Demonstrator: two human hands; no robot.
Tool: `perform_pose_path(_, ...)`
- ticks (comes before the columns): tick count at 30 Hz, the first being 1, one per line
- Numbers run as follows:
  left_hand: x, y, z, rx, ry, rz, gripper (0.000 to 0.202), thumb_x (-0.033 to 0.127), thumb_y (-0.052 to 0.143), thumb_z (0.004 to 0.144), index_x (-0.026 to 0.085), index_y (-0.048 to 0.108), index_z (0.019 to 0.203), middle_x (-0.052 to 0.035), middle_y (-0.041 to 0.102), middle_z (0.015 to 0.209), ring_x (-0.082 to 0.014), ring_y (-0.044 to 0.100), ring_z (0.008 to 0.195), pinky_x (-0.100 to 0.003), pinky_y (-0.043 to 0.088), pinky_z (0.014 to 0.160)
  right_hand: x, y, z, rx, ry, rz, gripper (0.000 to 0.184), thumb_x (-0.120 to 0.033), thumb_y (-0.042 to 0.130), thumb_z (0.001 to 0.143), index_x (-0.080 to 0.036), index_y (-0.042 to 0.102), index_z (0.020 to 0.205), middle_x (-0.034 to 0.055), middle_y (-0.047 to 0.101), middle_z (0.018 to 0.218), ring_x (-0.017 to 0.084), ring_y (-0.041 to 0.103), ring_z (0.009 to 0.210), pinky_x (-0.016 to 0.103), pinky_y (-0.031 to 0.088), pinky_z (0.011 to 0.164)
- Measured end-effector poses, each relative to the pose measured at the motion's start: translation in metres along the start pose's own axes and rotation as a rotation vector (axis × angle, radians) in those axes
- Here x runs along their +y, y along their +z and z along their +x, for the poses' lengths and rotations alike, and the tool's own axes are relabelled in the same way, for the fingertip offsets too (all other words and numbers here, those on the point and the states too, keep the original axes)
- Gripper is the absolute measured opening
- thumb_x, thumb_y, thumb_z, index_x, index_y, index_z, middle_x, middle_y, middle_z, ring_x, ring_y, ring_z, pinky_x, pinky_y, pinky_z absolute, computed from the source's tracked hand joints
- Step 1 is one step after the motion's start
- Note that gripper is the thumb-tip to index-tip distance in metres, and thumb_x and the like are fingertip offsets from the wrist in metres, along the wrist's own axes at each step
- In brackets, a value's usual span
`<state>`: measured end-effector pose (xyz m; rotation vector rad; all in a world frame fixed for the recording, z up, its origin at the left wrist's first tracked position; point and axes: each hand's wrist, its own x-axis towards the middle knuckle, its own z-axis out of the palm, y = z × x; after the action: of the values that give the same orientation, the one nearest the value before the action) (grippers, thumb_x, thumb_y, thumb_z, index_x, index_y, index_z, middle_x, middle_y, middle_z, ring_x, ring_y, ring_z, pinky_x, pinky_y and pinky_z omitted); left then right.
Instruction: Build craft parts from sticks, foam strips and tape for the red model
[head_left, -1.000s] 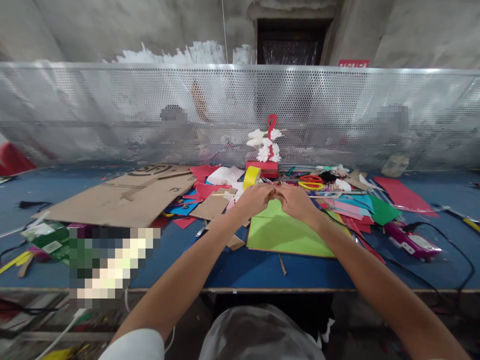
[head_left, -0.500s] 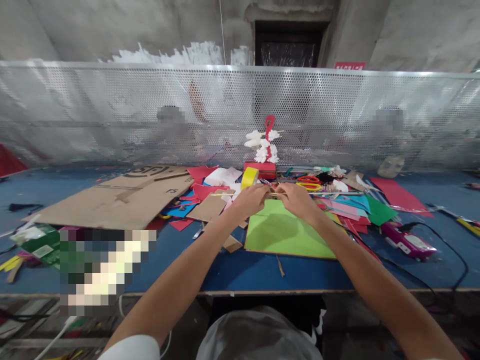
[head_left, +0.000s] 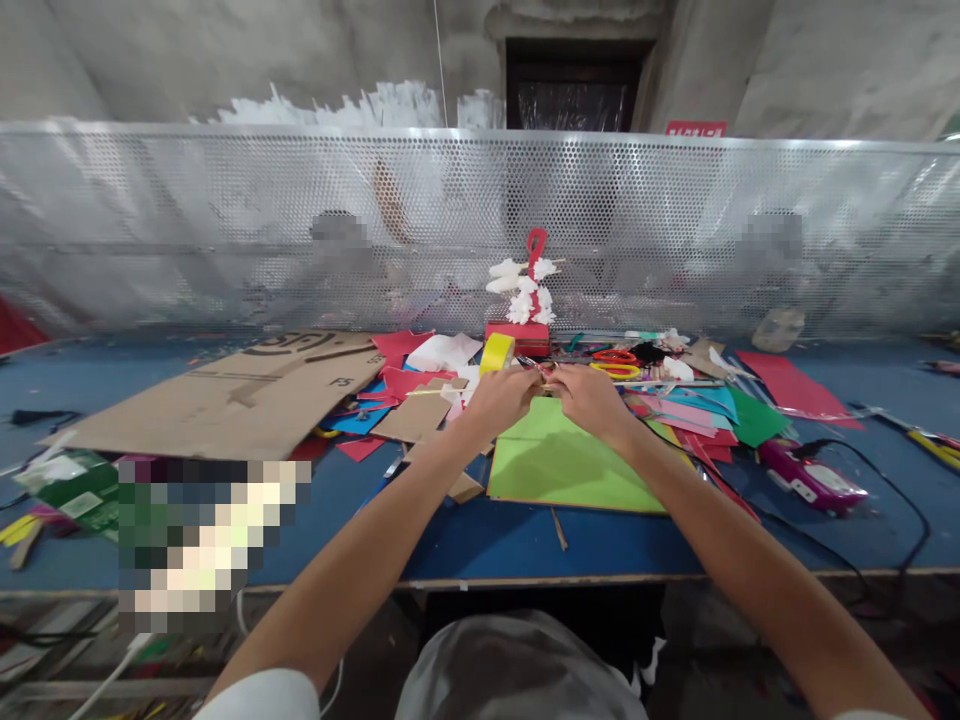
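My left hand (head_left: pixel 508 393) and my right hand (head_left: pixel 589 392) meet above the far edge of a lime-green sheet (head_left: pixel 577 465). Both are closed on a thin wooden stick (head_left: pixel 429 392), which lies crosswise and pokes out past each side. My fingertips nearly touch, and the stick's middle is mostly hidden by them. Just behind my left hand stands a roll of yellow tape (head_left: pixel 495 353). Farther back, a red strip with white tufts (head_left: pixel 531 288) rises from a red block (head_left: pixel 517 338).
Brown cardboard (head_left: pixel 232 400) covers much of the table's left. Yellow-handled scissors (head_left: pixel 616 370) lie among coloured paper scraps behind my right hand. A purple device (head_left: pixel 814 478) with a black cable sits at right. A perforated metal screen (head_left: pixel 225 230) closes off the back.
The stick's left end reaches slightly farther left than before. Both hands stay pinched together in almost the same place, and the whole view has shifted a little.
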<state>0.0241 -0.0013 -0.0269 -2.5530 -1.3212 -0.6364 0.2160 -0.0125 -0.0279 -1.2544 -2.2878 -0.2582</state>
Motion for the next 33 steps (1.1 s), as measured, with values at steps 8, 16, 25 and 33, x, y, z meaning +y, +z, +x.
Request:
perform_pose_path(8, -0.02, 0.003, 0.006, -0.054, 0.045, -0.031, 0.031, 0.036, 0.046, 0.102, 0.025, 0.073, 0.114, -0.0071, 0.076, 0.11, -0.0223, 0.071, 0.097, -0.029, 0.05, 0.081, 0.016, 0.0, 0.002, -0.029, -0.035, -0.016, 0.024, -0.024, 0.051, 0.1, -0.018, 0.073, 0.106, 0.0094, 0.075, 0.108, 0.022, 0.065, 0.099, 0.03, 0.041, 0.088)
perform_pose_path(16, -0.043, 0.005, 0.007, -0.077, 0.043, -0.019, 0.033, 0.04, 0.047, 0.101, 0.021, 0.074, 0.106, -0.0069, 0.077, 0.106, -0.0217, 0.07, 0.097, -0.026, 0.048, 0.079, 0.03, -0.006, 0.003, -0.003, -0.006, -0.01, 0.022, -0.027, 0.056, 0.099, -0.017, 0.075, 0.096, 0.0078, 0.076, 0.096, 0.021, 0.064, 0.088, 0.029, 0.04, 0.083)
perform_pose_path(25, -0.027, -0.004, 0.003, -0.07, 0.03, -0.03, 0.033, 0.031, 0.043, 0.103, 0.021, 0.075, 0.107, -0.0062, 0.076, 0.112, -0.0211, 0.07, 0.099, -0.028, 0.05, 0.084, 0.035, -0.007, 0.0, 0.059, -0.021, 0.013, 0.022, -0.022, 0.056, 0.097, -0.018, 0.077, 0.092, 0.0077, 0.076, 0.094, 0.021, 0.061, 0.088, 0.03, 0.04, 0.084)
perform_pose_path(33, -0.03, -0.001, 0.003, -0.049, 0.06, -0.064, 0.033, 0.03, 0.043, 0.103, 0.021, 0.074, 0.108, -0.006, 0.076, 0.112, -0.021, 0.07, 0.098, -0.028, 0.05, 0.084, 0.034, -0.006, 0.0, 0.084, -0.027, 0.022, 0.02, -0.02, 0.056, 0.096, -0.018, 0.075, 0.088, 0.0076, 0.075, 0.09, 0.021, 0.061, 0.086, 0.03, 0.041, 0.083)
